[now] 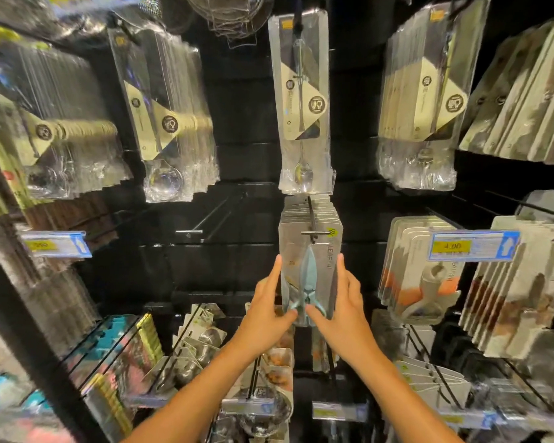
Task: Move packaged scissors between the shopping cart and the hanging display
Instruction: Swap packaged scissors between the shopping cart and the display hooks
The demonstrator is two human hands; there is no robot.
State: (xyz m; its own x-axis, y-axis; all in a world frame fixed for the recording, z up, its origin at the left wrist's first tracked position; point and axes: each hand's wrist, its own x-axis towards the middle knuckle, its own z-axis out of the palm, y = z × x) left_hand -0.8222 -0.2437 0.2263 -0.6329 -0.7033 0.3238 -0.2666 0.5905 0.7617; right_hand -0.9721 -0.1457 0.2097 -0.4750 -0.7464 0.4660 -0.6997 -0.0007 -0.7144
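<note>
A packaged pair of scissors (pixel 309 276), pale blue on a grey card, hangs at the front of a stack of several like packs on a black display hook (pixel 314 230) in the middle of the wall. My left hand (pixel 267 306) grips the pack's left edge, fingers pointing up. My right hand (pixel 341 305) grips its right edge the same way. Both thumbs press on the lower front of the pack near the scissor handles. The shopping cart is out of view.
An empty hook (pixel 205 222) juts out left of the scissors. Packaged spoons (pixel 303 100) hang directly above. Peelers (pixel 429 282) hang to the right behind a price tag (pixel 472 246). More packaged utensils (pixel 199 346) crowd the hooks below my forearms.
</note>
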